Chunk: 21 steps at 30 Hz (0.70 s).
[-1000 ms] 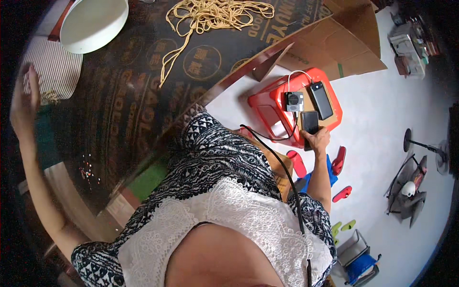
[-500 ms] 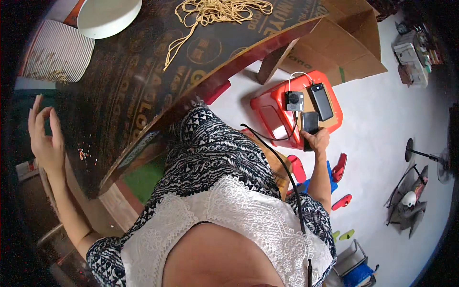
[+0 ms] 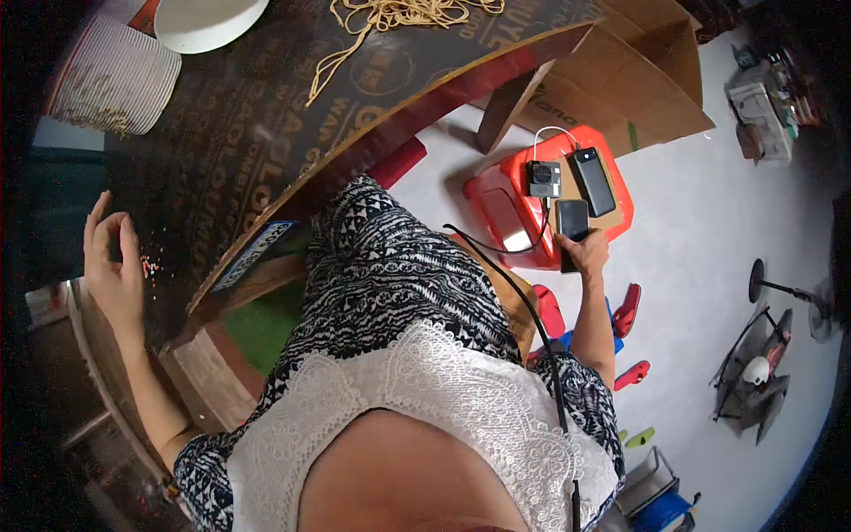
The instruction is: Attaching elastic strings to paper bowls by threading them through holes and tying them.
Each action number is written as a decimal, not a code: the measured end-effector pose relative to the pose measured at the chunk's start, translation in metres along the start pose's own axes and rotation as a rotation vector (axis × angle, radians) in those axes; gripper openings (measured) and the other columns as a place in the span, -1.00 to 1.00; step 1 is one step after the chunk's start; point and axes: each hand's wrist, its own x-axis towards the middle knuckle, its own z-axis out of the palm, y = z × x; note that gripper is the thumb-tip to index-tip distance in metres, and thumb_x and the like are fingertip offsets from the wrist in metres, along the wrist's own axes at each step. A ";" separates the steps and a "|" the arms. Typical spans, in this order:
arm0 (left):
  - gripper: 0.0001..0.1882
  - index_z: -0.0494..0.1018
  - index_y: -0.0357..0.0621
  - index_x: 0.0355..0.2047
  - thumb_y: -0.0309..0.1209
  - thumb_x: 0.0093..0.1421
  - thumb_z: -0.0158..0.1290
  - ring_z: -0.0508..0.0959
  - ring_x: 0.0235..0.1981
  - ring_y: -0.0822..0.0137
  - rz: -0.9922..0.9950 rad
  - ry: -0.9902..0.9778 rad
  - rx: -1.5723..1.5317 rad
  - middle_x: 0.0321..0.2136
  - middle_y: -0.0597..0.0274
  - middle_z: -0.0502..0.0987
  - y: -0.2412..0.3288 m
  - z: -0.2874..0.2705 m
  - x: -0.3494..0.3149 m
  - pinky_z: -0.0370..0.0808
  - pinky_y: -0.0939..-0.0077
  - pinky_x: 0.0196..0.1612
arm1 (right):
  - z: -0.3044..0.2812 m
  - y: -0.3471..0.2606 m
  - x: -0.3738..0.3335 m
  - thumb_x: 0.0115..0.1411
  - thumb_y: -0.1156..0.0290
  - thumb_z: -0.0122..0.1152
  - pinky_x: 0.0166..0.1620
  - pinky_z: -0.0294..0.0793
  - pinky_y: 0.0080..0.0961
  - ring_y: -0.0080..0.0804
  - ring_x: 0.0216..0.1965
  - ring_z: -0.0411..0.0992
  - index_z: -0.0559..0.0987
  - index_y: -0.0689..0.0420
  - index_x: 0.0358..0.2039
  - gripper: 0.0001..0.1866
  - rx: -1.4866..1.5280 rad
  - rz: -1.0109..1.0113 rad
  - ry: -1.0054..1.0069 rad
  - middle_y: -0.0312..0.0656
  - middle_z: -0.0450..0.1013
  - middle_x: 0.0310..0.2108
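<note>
My right hand (image 3: 585, 254) grips the near end of a black phone (image 3: 573, 218) on the red plastic stool (image 3: 519, 213). A small black box with a round grille (image 3: 542, 179) sits just beyond the phone, with cables running from it. To its right a black power bank (image 3: 595, 181) lies on a piece of cardboard, joined to the box by a white cable. My left hand (image 3: 117, 266) is over the dark table (image 3: 292, 115) at its left edge, fingers apart and loosely bent, nothing visible in them. Small pink and white bits (image 3: 151, 266) lie beside it.
A beige cord heap (image 3: 408, 12), a white bowl (image 3: 208, 22) and a ridged white stack (image 3: 124, 75) rest on the table. Beyond the stool stands an open cardboard box (image 3: 612, 93). Red slippers (image 3: 628, 310) and a standing fan (image 3: 789, 288) are on the floor at right.
My left hand has shifted right and slightly down, closer to the small bits. My right hand stays on the phone. The view has tilted a little.
</note>
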 end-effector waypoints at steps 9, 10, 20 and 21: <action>-0.80 0.50 -0.31 -0.16 -0.43 0.34 -0.02 0.52 -0.09 0.39 -0.269 -0.130 -0.173 0.13 0.18 0.44 -0.001 0.017 -0.016 0.43 0.55 -0.07 | -0.009 -0.004 -0.015 -0.34 -0.13 0.57 -0.15 0.48 -0.10 0.04 -0.20 0.51 0.50 0.28 -0.19 -0.15 0.049 0.010 0.008 0.07 0.52 -0.26; -0.80 0.50 -0.32 -0.17 -0.43 0.34 -0.03 0.51 -0.10 0.40 -0.250 -0.121 -0.179 0.13 0.18 0.43 -0.001 0.020 -0.017 0.44 0.56 -0.08 | -0.007 -0.001 -0.018 -0.34 -0.13 0.57 -0.15 0.48 -0.10 0.04 -0.20 0.51 0.50 0.28 -0.19 -0.15 0.046 0.012 0.011 0.07 0.52 -0.26; -0.84 0.48 -0.37 -0.23 -0.49 0.32 -0.03 0.49 -0.01 0.36 -0.154 -0.059 -0.277 0.13 0.10 0.44 0.010 0.032 -0.019 0.43 0.61 -0.12 | -0.005 -0.004 -0.008 0.19 0.16 0.21 -0.30 0.42 -0.17 0.06 -0.40 0.47 0.51 0.29 -0.37 -0.63 0.297 -0.054 0.343 0.10 0.48 -0.47; -0.84 0.48 -0.37 -0.23 -0.49 0.32 -0.03 0.49 -0.01 0.36 -0.156 -0.056 -0.281 0.13 0.10 0.44 0.014 0.032 -0.018 0.43 0.61 -0.12 | -0.010 -0.010 -0.003 0.24 0.22 0.14 -0.31 0.41 -0.19 0.05 -0.43 0.45 0.50 0.29 -0.38 -0.68 0.378 -0.028 0.366 0.08 0.48 -0.48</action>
